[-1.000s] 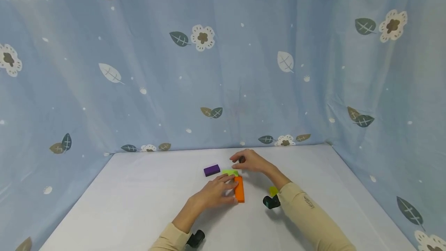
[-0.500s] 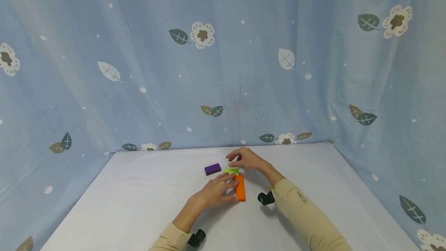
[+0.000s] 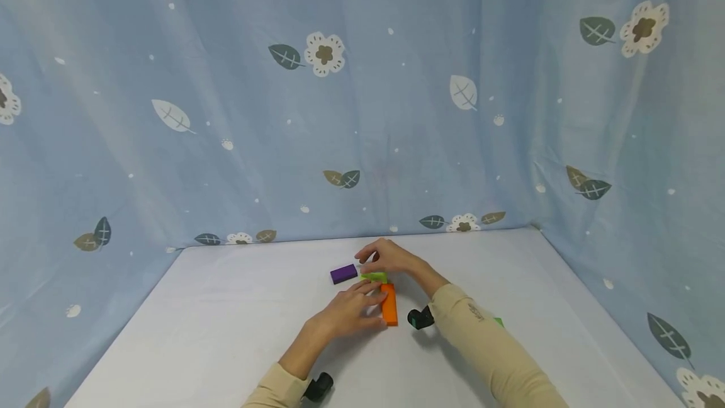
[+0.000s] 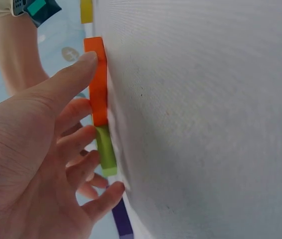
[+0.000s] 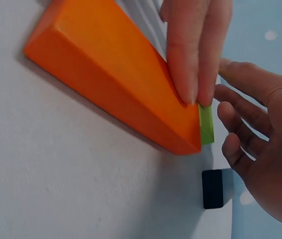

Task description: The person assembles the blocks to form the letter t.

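An orange block (image 3: 389, 305) lies lengthwise on the table. At its far end sits a lime-green block (image 3: 374, 277), with a purple block (image 3: 343, 274) a little to the left. My left hand (image 4: 41, 129) rests along the orange block's left side, the thumb tip near its close end, the fingers by the far end and the green block. Just above the green block hovers my right hand (image 3: 387, 255), thumb and fingers loosely curved. In the right wrist view nothing shows between the right hand's fingers (image 5: 250, 122).
A yellow block (image 4: 86, 11) stands beyond the orange one in the left wrist view. A bit of bright green (image 3: 498, 321) peeks from behind the right sleeve (image 3: 481, 339). A patterned blue curtain (image 3: 362, 112) rises behind the white table (image 3: 238, 307).
My right hand has moved left, from beside the green block to over it. The yellow block is now hidden behind the right sleeve in the head view. My left hand stays put.
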`<state>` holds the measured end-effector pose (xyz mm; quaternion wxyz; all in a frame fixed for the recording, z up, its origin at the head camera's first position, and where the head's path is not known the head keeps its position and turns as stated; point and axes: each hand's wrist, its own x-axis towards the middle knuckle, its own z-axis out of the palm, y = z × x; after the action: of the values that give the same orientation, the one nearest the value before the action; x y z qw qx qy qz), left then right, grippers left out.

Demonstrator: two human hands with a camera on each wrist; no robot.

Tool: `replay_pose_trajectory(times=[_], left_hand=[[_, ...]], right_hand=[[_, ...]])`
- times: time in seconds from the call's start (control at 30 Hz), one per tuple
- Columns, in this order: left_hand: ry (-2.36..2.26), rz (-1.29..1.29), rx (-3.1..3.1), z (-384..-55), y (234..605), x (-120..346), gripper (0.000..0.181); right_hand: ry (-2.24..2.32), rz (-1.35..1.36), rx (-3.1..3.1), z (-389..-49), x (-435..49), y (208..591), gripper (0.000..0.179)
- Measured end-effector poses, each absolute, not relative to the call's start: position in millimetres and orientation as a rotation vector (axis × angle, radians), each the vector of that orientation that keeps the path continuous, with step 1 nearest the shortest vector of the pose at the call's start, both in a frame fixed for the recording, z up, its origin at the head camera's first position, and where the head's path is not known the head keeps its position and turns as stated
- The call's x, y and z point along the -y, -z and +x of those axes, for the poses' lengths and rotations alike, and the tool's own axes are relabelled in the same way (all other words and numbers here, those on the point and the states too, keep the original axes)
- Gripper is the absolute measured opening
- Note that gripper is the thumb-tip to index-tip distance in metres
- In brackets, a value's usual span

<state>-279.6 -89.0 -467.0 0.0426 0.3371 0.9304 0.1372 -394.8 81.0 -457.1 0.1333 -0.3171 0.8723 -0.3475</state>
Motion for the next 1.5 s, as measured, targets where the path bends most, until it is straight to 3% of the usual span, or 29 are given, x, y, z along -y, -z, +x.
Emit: replay_pose_trajectory(times=[1.5], left_hand=[[-0.414,1.037,-2.849,-280,469,90,0.059]], right_hand=[[1.01,-0.828,-2.512,-396,-60,459,0.026]])
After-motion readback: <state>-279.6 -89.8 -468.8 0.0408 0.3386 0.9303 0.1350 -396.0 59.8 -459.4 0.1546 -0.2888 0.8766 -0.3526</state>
